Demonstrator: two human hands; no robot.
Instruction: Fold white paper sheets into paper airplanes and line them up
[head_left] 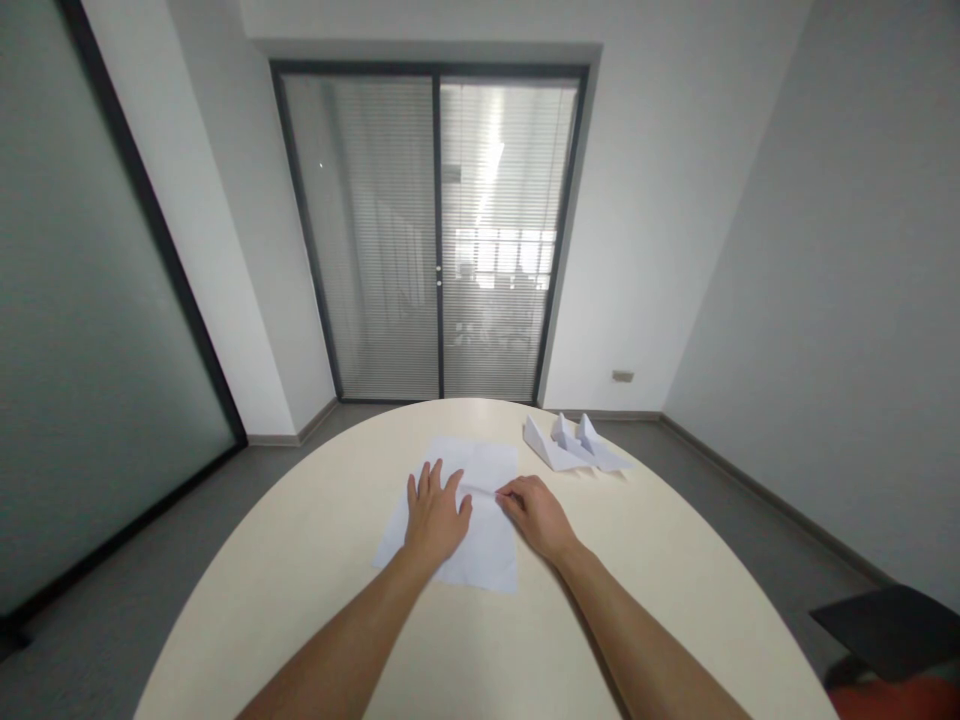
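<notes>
A white sheet of paper (480, 555) lies on the round table, with a crease running across its middle. My left hand (436, 510) rests on the left part of the sheet, palm down and fingers spread. At the sheet's right edge, my right hand (534, 508) has its thumb and fingertips pinched on the paper by the end of the crease. Several folded white paper pieces (574, 450) with upright points stand in a row beyond my right hand, apart from it.
The round cream table (315, 570) fills the foreground, its curved far edge just past the paper. Beyond it is a glass partition (435, 240) with blinds. A dark chair (892, 625) stands at the lower right, off the table.
</notes>
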